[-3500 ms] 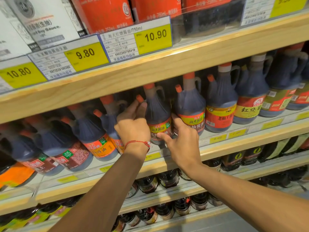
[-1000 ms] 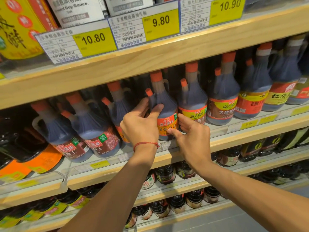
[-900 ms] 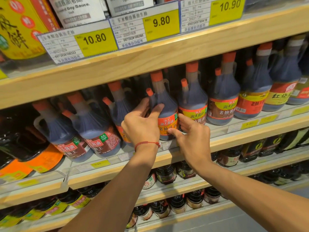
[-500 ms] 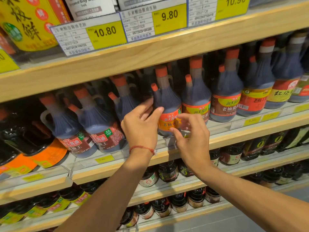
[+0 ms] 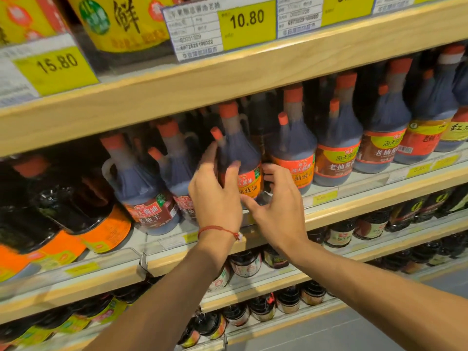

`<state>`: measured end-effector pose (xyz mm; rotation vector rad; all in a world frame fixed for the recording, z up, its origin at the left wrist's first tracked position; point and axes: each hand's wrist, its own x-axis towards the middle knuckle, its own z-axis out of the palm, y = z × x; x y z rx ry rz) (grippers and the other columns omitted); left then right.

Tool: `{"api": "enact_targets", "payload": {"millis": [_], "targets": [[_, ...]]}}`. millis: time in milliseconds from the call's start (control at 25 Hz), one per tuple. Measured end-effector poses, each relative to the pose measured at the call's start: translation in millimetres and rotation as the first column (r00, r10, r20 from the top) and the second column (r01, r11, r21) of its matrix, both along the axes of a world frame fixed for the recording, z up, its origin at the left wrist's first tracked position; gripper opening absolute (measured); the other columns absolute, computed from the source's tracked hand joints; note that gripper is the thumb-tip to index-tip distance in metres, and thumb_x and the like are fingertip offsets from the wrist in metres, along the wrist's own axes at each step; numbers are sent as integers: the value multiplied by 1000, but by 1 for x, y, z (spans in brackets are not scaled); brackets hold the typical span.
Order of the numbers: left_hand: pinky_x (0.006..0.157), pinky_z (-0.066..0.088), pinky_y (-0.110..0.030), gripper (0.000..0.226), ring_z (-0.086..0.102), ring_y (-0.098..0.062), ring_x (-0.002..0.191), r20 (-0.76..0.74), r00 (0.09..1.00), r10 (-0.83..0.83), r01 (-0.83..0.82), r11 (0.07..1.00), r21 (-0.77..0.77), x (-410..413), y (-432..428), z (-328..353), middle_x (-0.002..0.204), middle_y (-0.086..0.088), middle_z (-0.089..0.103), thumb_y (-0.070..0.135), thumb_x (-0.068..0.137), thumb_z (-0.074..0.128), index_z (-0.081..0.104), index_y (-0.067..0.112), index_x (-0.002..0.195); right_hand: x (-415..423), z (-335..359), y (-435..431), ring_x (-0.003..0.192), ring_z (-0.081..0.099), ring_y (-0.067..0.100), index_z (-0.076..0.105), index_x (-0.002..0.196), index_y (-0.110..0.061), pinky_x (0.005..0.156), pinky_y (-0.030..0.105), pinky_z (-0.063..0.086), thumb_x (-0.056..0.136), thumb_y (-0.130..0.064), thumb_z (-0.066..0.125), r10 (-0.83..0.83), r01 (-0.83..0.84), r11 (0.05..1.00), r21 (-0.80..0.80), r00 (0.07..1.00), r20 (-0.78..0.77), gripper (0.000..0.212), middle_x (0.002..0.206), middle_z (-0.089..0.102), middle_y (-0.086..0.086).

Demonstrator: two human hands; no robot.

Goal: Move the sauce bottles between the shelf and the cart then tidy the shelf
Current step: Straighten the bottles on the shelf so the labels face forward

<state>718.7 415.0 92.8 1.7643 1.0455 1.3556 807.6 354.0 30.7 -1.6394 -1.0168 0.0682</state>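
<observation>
A dark soy sauce bottle (image 5: 239,153) with an orange cap and an orange label stands at the front of the middle wooden shelf (image 5: 354,209). My left hand (image 5: 215,196) wraps its left side, thumb behind and fingers over the label. My right hand (image 5: 276,206) is beside the bottle's lower right, fingers spread and curled near the label; whether they touch it is unclear. A similar orange-labelled bottle (image 5: 295,148) stands just to the right.
More dark bottles line the same shelf, red-labelled ones (image 5: 141,188) on the left and others (image 5: 385,133) on the right. Large orange-labelled jugs (image 5: 76,211) lie at far left. Price tags (image 5: 248,24) hang above. Small jars (image 5: 245,262) fill the lower shelves.
The view has swung left and closer. My left hand has slid further around the bottle, and my right hand has lifted off the label with its fingers spread.
</observation>
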Motion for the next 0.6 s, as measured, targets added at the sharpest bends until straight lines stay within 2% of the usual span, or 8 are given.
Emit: {"api": "enact_targets", "payload": {"millis": [80,120,240,360,480,600], "targets": [[96,53,-25,36,64,2,105,8,1000,-2,2,1000,0,0,4,7,106,17,67,15,89,70,65,18,124,-2,1,4,102,51,-5,52,126,-24,83,7,44,76,-34,91,-49,49,999,-5,998,-25,64,115,56,-12],[93,53,-21,34,65,5,101,12,1000,7,-6,1000,-8,0,7,8,102,19,67,13,87,72,67,17,121,-2,0,5,103,51,-5,53,125,-24,83,6,44,76,-33,91,-65,65,998,-1,997,-34,63,115,56,-12],[89,53,-15,39,67,5,96,64,997,35,-31,998,-63,2,11,11,104,7,73,14,80,80,71,12,117,2,-3,4,108,56,0,59,127,-21,90,9,47,79,-31,89,-77,77,997,14,997,-24,58,118,61,-9],[88,54,-17,42,69,3,95,127,991,42,-27,992,-124,10,10,10,105,3,74,13,74,84,72,11,115,8,-6,1,109,63,6,65,132,-15,96,23,54,81,-30,88,-97,98,995,14,995,-6,58,119,69,-4],[81,52,-8,42,68,6,93,147,986,74,-51,987,-153,14,9,10,105,1,74,12,73,85,74,9,113,8,-2,3,94,69,10,70,125,-19,86,36,60,82,-32,87,-111,111,994,-6,993,-26,48,101,75,-5],[80,51,-5,41,66,9,95,124,988,91,-73,987,-144,16,7,11,106,0,74,14,73,85,74,9,113,8,3,2,85,68,11,72,120,-20,81,34,60,81,-30,87,-121,121,992,-22,992,-23,42,90,74,-5]]}}
